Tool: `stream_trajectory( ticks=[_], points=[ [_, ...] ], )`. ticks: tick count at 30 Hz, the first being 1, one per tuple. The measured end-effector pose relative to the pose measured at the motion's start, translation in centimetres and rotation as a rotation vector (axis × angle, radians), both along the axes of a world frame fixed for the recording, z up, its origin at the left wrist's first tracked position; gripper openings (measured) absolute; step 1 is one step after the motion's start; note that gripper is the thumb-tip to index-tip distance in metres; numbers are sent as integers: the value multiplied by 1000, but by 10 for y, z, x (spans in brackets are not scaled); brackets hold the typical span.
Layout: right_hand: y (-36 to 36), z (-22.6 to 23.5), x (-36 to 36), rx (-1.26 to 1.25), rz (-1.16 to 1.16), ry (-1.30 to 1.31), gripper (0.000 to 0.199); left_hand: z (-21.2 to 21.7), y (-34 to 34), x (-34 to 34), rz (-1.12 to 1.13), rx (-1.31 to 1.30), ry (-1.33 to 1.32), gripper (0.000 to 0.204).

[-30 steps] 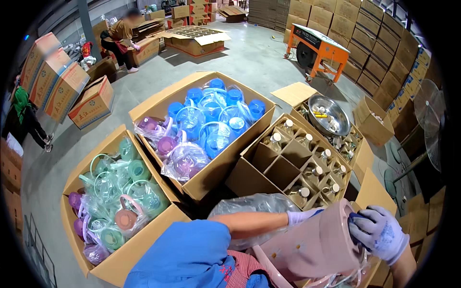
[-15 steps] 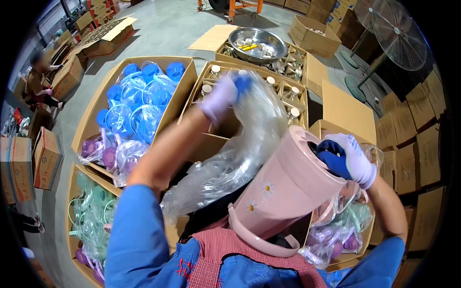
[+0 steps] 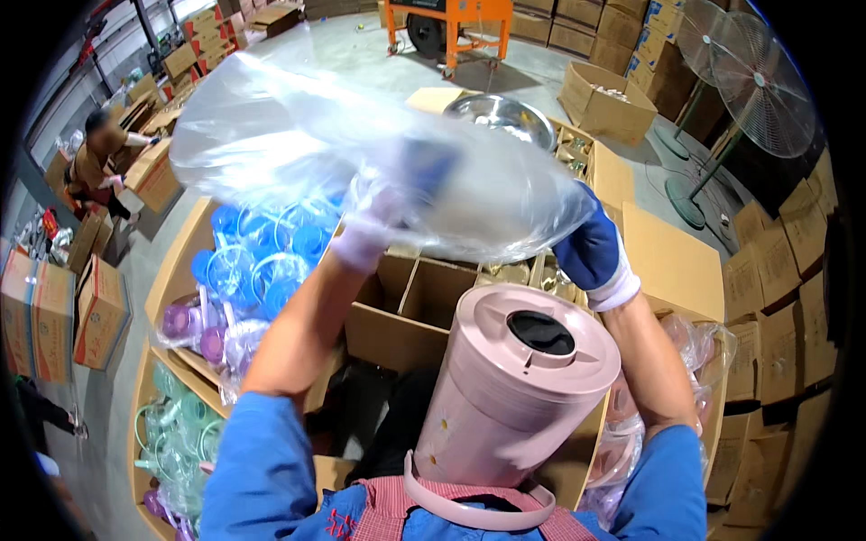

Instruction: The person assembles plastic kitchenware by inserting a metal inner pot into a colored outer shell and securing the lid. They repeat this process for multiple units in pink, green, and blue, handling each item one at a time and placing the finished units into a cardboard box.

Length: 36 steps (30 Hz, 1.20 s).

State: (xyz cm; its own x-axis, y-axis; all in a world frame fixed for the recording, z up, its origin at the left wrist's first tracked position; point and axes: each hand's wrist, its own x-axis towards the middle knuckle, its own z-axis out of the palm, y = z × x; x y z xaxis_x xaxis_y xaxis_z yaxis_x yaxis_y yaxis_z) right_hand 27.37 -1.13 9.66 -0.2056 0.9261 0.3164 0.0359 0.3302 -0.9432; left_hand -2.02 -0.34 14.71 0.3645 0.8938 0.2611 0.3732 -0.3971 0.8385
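Note:
A large clear plastic bag point(image 3: 280, 135) billows out in the air in front of me. My left hand point(image 3: 401, 185), gloved in white and blue and smeared by motion, grips the film near its middle. At the bag's right end, my right hand point(image 3: 591, 257) closes on its edge in a matching glove. Below the hands stands a pink jug point(image 3: 496, 388), tilted a little, with daisies on its side. Its round lid has a dark hole in the top, and its carrying handle point(image 3: 478, 512) hangs against my apron.
Open cartons surround me: bagged blue jug parts point(image 3: 271, 243) at left, green ones point(image 3: 176, 424) nearer, pink ones at right. A divided carton point(image 3: 397, 329) lies ahead. Beyond it are a steel bowl point(image 3: 501, 117), an orange wheeled machine and standing fans point(image 3: 762, 81). Another person works at far left.
The bag has been lifted and spread out above the cartons. My right hand has left the jug's top and taken the bag's edge. The jug now stands more upright.

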Motion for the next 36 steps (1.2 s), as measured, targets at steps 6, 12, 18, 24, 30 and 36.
stream_trajectory(
  ticks=[6, 12, 18, 24, 30, 36],
  points=[
    [-178, -83, 111, -157, -505, -332, 34, -195, -110, 32, -41, -438, -605, 36],
    [-279, -78, 56, 79, 159, -973, 40, -175, -223, -4, -4, -250, -630, 29],
    [-322, -4, -30, 700, 326, -945, 33, -153, -270, -65, 521, 391, -291, 40],
    [-357, -41, -53, -99, 690, -823, 26, -236, -366, -66, 70, 630, 485, 25],
    [-416, -87, -75, -469, 49, -406, 25, -196, -323, 44, 134, 528, 354, 12],
    [-385, -49, -19, -252, -629, -286, 35, -135, -300, 47, 83, 686, -53, 20]
  ],
)
